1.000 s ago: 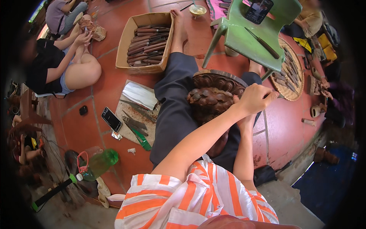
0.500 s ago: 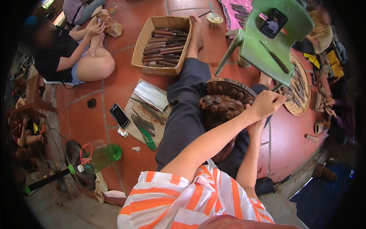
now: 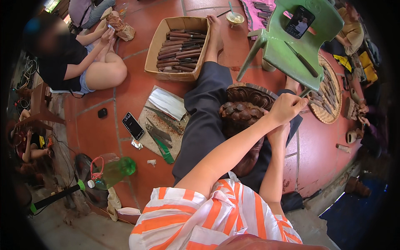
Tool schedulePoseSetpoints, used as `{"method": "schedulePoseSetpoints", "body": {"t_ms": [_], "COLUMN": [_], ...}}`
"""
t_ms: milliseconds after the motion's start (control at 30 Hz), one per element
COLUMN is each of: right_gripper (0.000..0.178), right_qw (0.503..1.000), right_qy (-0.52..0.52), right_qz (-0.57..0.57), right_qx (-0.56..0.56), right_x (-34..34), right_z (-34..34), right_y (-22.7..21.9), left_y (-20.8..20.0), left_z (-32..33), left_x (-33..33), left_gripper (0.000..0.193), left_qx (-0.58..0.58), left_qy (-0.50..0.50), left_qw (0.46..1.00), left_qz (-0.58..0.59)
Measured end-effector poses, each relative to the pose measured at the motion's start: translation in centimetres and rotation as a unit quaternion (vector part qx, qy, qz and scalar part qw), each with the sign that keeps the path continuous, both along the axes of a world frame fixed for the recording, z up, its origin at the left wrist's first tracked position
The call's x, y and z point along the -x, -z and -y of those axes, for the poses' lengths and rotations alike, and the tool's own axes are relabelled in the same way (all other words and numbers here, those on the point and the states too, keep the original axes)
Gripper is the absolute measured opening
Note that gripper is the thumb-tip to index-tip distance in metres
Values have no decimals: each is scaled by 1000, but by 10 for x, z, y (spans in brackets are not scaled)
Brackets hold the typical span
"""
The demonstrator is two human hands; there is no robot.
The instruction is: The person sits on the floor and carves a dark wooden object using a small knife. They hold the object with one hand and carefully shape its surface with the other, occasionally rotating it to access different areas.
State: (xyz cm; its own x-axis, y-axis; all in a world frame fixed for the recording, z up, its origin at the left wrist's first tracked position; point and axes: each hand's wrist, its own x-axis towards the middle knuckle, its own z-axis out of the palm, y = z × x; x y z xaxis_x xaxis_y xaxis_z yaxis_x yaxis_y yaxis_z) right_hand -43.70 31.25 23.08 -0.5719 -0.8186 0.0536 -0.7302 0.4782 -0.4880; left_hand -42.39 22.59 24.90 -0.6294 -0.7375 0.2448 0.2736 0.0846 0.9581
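A dark brown wood carving [image 3: 241, 114] with rounded, knobbly relief and a scalloped rim rests between my legs. Across it reaches my left forearm. My left hand [image 3: 285, 109] is closed in a fist at the carving's right side, near the lower tip of the green chair; whatever it grips is hidden. Just below, my right hand [image 3: 278, 134] lies against the carving, partly covered by my left wrist. Its fingers look curled, but what they hold does not show.
A cardboard box [image 3: 149, 56] of wooden-handled tools stands ahead. The green chair [image 3: 283, 58] bears a phone and a knife-like tool. Right of it lies a woven tray [image 3: 331, 121] with tools. At left are blades on a mat [image 3: 171, 152], a phone [image 3: 133, 126] and a green bottle [image 3: 116, 173]. Other people sit around.
My left fist has shifted slightly to the left and nearer the carving. The whole view has also shifted a little. The carving stays between my legs.
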Motion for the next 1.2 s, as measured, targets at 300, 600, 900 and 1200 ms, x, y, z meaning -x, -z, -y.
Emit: {"method": "schedulePoseSetpoints", "body": {"t_ms": [300, 600, 900, 1200], "right_gripper": [29, 28, 31, 31], "right_qw": [998, 992, 997, 999], "right_qy": [-25, 8, 36, 34], "right_qz": [-8, 77, 44, 8], "right_qx": [56, 98, 61, 18], "right_x": [3, 5, 3, -6], "right_z": [1, 3, 10, 15], "right_y": [4, -1, -4, -10], "left_y": [9, 15, 17, 19], "left_z": [7, 12, 20, 23], "left_x": [4, 17, 13, 3], "left_gripper": [53, 55, 52, 51], "left_qx": [-49, -112, -164, -159], "left_qy": [55, 77, 92, 75], "left_qw": [997, 987, 975, 980], "left_qz": [-31, -87, -120, -93]}}
